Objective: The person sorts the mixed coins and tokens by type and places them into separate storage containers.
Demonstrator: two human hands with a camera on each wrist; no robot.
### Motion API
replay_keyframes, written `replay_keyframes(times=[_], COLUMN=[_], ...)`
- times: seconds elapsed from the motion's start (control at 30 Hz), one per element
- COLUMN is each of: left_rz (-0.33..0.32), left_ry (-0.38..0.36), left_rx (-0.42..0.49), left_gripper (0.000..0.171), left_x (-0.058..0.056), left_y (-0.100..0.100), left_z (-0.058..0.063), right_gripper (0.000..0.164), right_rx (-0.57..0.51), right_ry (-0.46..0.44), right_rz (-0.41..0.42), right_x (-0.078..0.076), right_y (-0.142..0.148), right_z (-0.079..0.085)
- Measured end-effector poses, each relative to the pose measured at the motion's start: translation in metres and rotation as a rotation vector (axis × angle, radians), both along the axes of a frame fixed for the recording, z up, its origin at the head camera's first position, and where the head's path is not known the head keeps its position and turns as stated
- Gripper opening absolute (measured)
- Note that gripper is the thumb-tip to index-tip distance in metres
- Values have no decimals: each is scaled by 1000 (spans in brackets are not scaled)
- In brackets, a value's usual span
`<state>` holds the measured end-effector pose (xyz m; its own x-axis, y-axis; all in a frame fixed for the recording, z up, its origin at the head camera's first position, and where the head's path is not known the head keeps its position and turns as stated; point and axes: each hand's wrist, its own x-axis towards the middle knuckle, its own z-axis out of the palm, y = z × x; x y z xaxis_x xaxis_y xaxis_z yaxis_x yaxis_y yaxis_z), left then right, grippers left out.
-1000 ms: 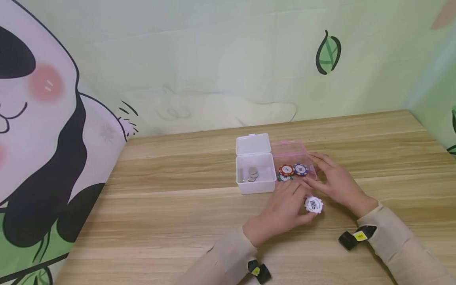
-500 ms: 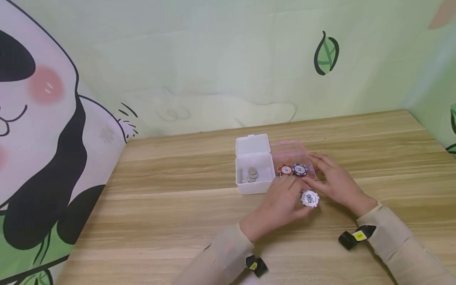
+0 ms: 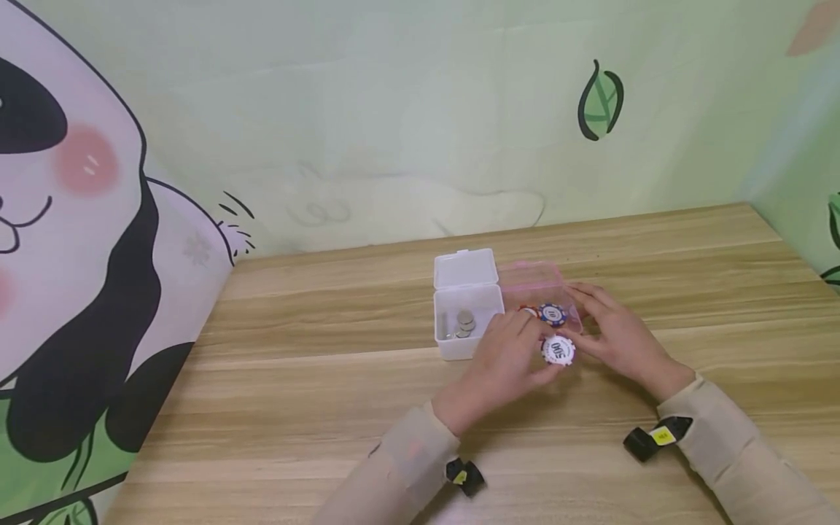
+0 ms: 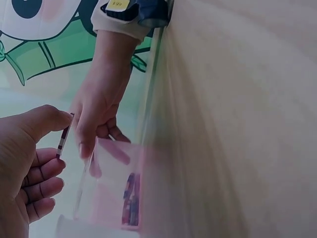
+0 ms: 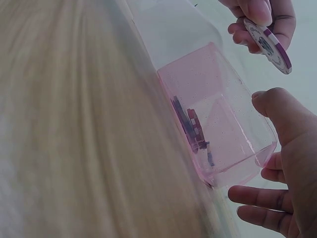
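My left hand (image 3: pixel 499 368) pinches a white poker chip (image 3: pixel 558 351) marked 500, with purple edge stripes, between thumb and fingers. The chip is tilted on edge in the left wrist view, close to the front rim of a pink clear plastic box (image 5: pixel 193 74). At that box's right front corner, my right hand (image 3: pixel 620 339) holds the side, thumb by the front rim and fingers along the right wall. Inside lie a blue chip (image 3: pixel 553 314) marked 10 and a red chip (image 3: pixel 527 310), partly hidden by my left hand. A darker chip (image 5: pixel 183 118) shows beside them in the right wrist view.
Left of the pink box, touching or nearly so, stands a white plastic box (image 3: pixel 468 300) with its lid (image 3: pixel 465 269) folded back and several silver coins (image 3: pixel 465 321) inside. Both are on a wood-grain table (image 3: pixel 328 306). A printed cloth wall (image 3: pixel 394 131) rises behind.
My left hand has carried the white chip leftward and away from me, up to the pink box's front rim, now covering part of the red chip. My right hand has stayed in place.
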<state>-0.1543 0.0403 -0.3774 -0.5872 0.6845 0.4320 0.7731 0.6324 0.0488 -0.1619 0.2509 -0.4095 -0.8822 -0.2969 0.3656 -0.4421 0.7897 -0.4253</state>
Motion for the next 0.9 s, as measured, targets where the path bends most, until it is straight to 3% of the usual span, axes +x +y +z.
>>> replay_keyframes(times=[0.4, 0.9], left_rz=[89, 153], left_ry=[-56, -59], left_rx=[-8, -63], left_gripper=[44, 39], left_x=[-17, -40], left_y=[-5, -5], left_z=[7, 10], right_gripper=[65, 64], right_rx=[2, 0], right_ry=[-66, -16], right_rz=[-9, -11], right_x=[0, -1], right_y=[2, 1], right_z=[-1, -3])
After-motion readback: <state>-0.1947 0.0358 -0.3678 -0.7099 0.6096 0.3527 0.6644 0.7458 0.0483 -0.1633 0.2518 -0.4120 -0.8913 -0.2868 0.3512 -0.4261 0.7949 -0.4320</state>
